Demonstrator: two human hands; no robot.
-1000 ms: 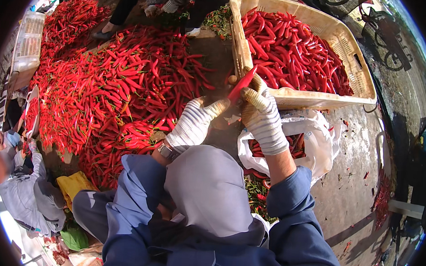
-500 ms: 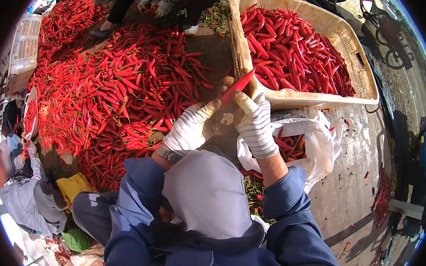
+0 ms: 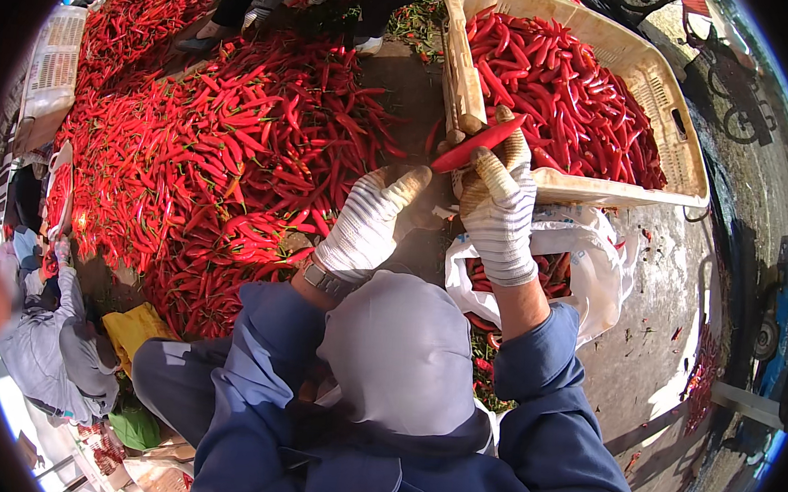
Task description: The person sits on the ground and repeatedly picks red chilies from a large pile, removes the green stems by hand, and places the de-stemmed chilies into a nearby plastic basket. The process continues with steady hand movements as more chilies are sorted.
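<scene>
My right hand, in a striped white glove with yellowed fingertips, grips a single red chili pepper. The chili slants across the near left corner of a cream plastic crate. Close to the chili's lower left end is my left hand, gloved the same way. Its thumb and fingers are drawn together; anything between them is too small to make out. Stemless-looking red chilies fill much of the crate. Left of my hands spreads a large heap of red chilies, many with green stems.
A white sack with red chilies inside stands below the crate. One person sits at the left, and another person's gloved hand shows at the top. A white crate stands at the far left; a yellow bag lies nearer.
My right hand has turned the chili from steep to flatter and shifted it right, toward the crate. My left hand has come slightly away from the chili's lower end.
</scene>
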